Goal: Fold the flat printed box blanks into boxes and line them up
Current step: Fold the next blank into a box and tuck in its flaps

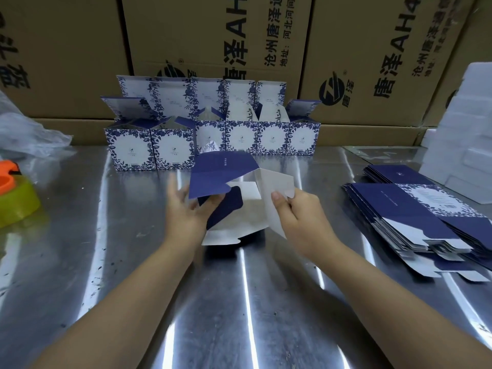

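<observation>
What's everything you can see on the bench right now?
folded boxes: six in front, more behind, blue-white floral, table's back
half-folded blank: one, navy-white, centre
flat blanks stack: one, navy, right
foam blocks: several, white, far right
cartons: several, brown, behind
plastic bag: one, clear, left
tape dispenser: one, orange, yellow-green roll, left edge
table: one, steel
left hand: on blank's navy flap, blurred
right hand: pinches blank's white panel

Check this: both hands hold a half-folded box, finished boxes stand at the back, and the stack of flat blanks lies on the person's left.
Wrong side: the head view shows the stack of flat blanks on the person's right. The rest stands; left hand and right hand hold the half-folded box.
</observation>
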